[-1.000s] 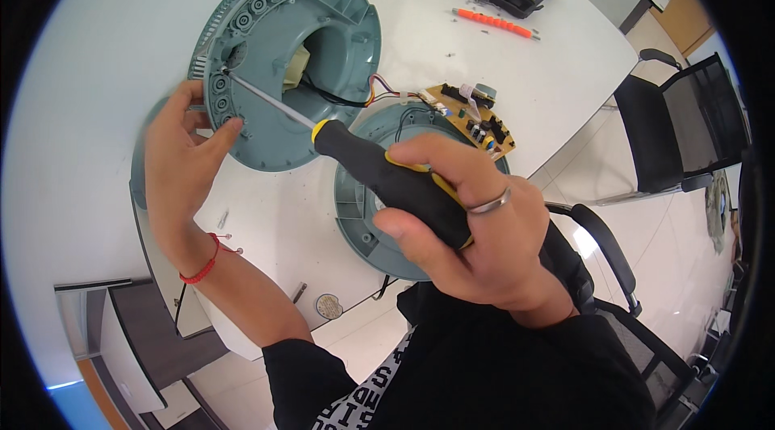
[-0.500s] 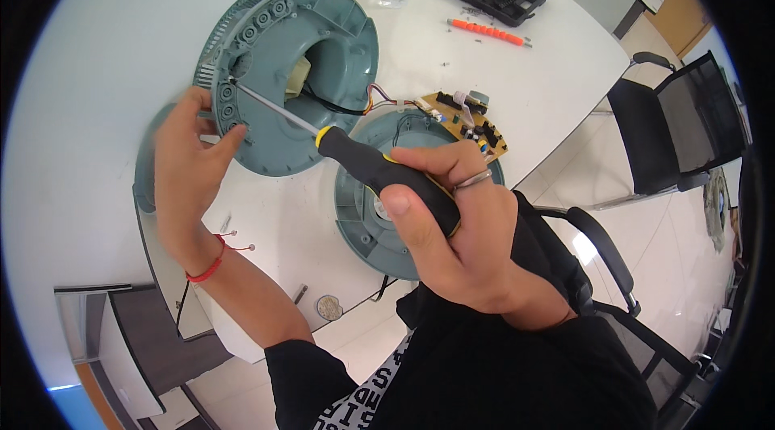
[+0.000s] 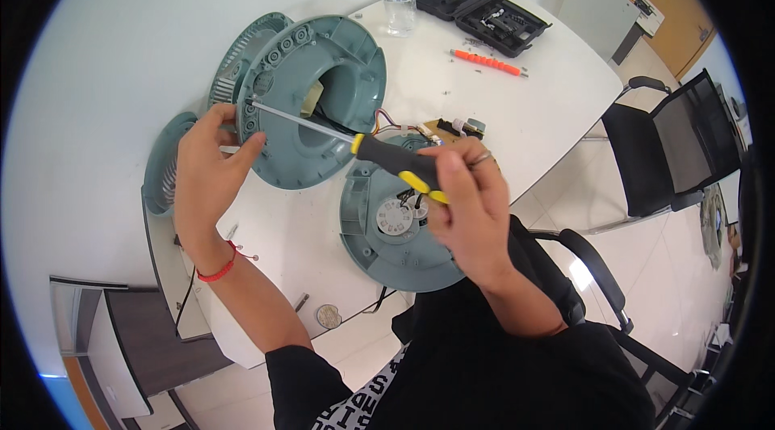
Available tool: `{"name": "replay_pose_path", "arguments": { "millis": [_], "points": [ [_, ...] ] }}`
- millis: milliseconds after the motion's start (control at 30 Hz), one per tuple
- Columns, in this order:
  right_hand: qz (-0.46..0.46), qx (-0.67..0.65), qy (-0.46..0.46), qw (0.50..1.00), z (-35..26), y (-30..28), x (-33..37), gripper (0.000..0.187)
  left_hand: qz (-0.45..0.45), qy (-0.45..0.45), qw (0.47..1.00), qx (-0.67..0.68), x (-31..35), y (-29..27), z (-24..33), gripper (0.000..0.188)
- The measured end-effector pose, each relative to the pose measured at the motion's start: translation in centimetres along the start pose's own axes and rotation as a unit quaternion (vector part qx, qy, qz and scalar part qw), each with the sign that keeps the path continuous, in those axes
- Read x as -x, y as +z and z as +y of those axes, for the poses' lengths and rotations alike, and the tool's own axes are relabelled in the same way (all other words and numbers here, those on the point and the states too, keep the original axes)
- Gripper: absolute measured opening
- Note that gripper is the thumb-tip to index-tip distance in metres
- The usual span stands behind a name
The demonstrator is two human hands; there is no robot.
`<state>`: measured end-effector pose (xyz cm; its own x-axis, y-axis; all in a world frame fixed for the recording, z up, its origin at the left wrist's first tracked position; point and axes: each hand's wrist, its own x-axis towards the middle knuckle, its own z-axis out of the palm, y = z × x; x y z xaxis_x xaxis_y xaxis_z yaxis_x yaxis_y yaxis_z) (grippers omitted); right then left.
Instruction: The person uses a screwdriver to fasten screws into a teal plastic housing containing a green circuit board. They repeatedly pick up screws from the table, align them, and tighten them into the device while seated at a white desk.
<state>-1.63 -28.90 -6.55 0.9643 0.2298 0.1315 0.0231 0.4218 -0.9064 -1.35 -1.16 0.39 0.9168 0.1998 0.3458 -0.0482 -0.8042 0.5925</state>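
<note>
A large grey-green plastic housing [image 3: 355, 67] is tipped up on edge at the left of the table, its hollow inner side toward me. My left hand [image 3: 211, 167] grips its left rim, the thumb on the inner face and the fingers partly hidden behind. In my right hand [image 3: 472, 208] is a black and yellow screwdriver [image 3: 395, 162]. The screwdriver's tip meets the housing near a row of round bosses by the left rim. Wires run from the housing's central opening to a circuit board [image 3: 444, 130], now partly covered by my right hand. Below lies a round grey-green base [image 3: 371, 256].
On the white table [image 3: 557, 107] stand a clear bottle [image 3: 398, 6] and an open black tool case [image 3: 504, 22], with loose screws and an orange-handled rod [image 3: 488, 62] nearby. Another grey-green part [image 3: 164, 163] leans at the left. A round metallic disc [image 3: 328, 316] sits by the front edge.
My right hand has turned on the screwdriver's handle and shifted its grip, showing more yellow. The screwdriver's tip stays by the housing's left rim. The whole view has shifted slightly.
</note>
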Motion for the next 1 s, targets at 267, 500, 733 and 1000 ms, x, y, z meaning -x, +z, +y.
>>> {"name": "replay_pose_path", "arguments": {
  "millis": [267,500,733,1000],
  "points": [
    [0.035,-0.056,-0.074,0.995,-2.5,-6.6,0.9,0.044,0.064,0.007,0.998,0.007,-0.7,1.2,0.2,0.025],
    [-0.074,-0.08,-0.054,0.993,-2.3,-15.6,3.2,0.05,0.073,0.014,0.996,-0.039,-0.6,1.3,0.5,0.021],
    [0.073,-0.044,-0.009,0.996,-2.6,-22.0,4.9,0.037,0.077,0.005,0.986,-0.148,-0.5,1.0,0.2,0.024],
    [0.36,0.269,-0.07,0.891,-4.4,-27.5,1.3,0.015,0.132,-0.075,0.984,-0.092,-0.3,2.2,0.7,0.027]
  ]
}}
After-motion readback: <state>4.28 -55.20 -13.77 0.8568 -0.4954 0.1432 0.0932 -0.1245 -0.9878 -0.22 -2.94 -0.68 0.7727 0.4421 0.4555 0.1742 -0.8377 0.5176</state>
